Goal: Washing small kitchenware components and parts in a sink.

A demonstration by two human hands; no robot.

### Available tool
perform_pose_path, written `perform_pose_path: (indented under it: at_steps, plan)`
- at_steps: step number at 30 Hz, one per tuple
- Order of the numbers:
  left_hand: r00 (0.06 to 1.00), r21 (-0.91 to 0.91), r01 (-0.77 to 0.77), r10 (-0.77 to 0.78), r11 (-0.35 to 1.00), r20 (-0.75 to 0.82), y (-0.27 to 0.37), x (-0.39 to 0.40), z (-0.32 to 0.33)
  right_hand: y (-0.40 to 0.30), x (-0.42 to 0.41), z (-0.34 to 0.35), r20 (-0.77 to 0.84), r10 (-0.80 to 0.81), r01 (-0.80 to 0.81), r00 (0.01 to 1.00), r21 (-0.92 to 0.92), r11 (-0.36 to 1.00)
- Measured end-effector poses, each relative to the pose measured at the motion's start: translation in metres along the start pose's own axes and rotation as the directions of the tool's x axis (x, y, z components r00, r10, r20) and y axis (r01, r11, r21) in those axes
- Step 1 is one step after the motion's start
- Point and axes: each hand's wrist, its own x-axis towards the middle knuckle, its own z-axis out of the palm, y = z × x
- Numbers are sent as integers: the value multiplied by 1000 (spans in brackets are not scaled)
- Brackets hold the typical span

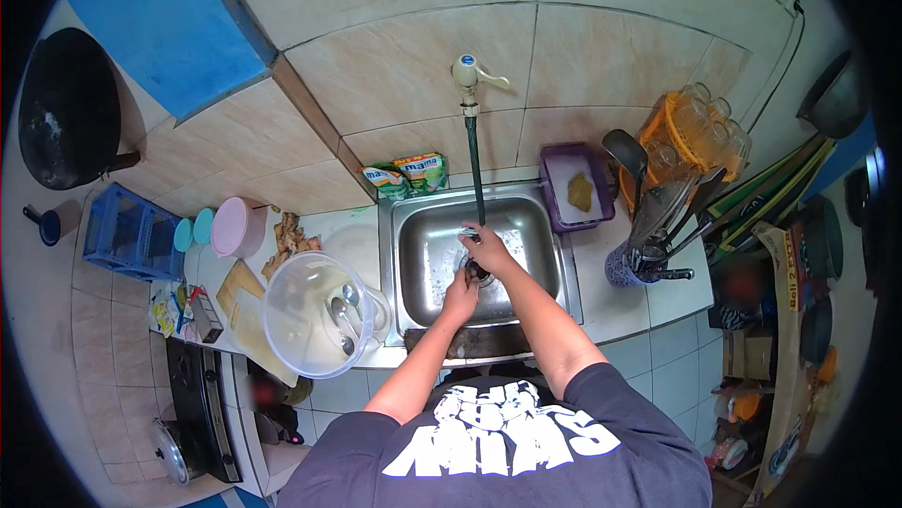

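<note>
Both my hands are over a stainless steel sink point(423, 282). My right hand point(487, 248) is just below the end of a dark green hose point(474, 169), which hangs from the wall tap point(466, 74); a small shiny metal piece shows at its fingertips. Nearer to me, my left hand point(461, 296) has its fingers closed around something small and dark, beside the drain. What exactly each hand holds is too small to tell. Left of the sink stands a clear plastic tub point(282, 325) with several metal spoons point(340, 310) in it.
Right of the sink are a purple basin point(553, 205) holding a sponge point(580, 191), a utensil holder point(624, 267) and an orange rack of glasses point(662, 127). Detergent packs point(423, 173) stand behind. Ginger point(287, 239), a pink container point(236, 227) and chopping boards point(257, 325) lie left.
</note>
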Motion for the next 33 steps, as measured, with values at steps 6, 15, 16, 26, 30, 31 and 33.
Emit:
perform_pose_path:
  at_steps: [6, 15, 16, 26, 30, 31, 33]
  plan:
    - [978, 75, -146, 155, 986, -142, 12, 52, 13, -4, -17, -25, -159, -174, 155, 972, -128, 980]
    - [916, -448, 346, -193, 824, 352, 44, 61, 35, -25, 3, -174, -549, -419, 97, 723, -520, 849]
    - [897, -423, 384, -223, 821, 382, 43, 60, 37, -16, 10, -184, -577, -399, -42, 712, -603, 797]
    - [794, -445, 592, -391, 672, 466, 43, 38, 39, 57, 67, -211, -543, 420, -630, 727, -284, 723]
    - [861, -569, 502, -314, 651, 401, 24, 40, 28, 30, 59, -199, -611, 323, -541, 723, -209, 815]
    - [887, -592, 458, -299, 663, 351, 20, 38, 24, 14, 47, -194, -580, 137, -453, 803, -445, 772]
    - [921, -580, 382, -242, 719, 306, 20, 33, 22, -13, 20, -193, -506, -45, -349, 861, -654, 671]
